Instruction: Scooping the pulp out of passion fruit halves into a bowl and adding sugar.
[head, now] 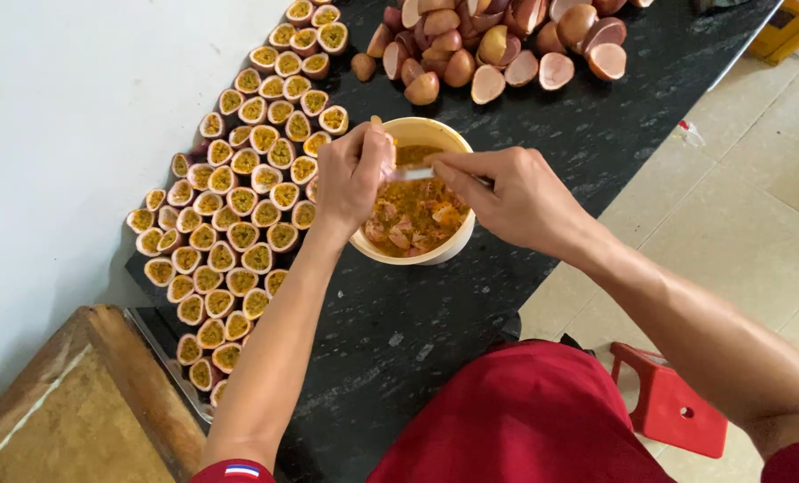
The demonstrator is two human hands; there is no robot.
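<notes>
My left hand point(350, 179) is closed around a passion fruit half point(383, 136), held over the rim of a cream bowl point(453, 246) full of orange pulp point(413, 215). My right hand point(511, 192) grips a spoon point(413, 173) whose tip points at the held fruit above the bowl. The bowl stands on a black speckled counter point(399, 331). To the left lie many cut passion fruit halves point(238, 206) with yellow pulp facing up. At the far end is a heap of emptied brown shells point(498, 45).
A white wall point(68, 116) borders the counter on the left. A wooden board point(86, 411) sits at the lower left. On the tiled floor point(739, 224) to the right stands a red plastic stool point(672, 402). A yellow crate point(788, 27) shows at the top right.
</notes>
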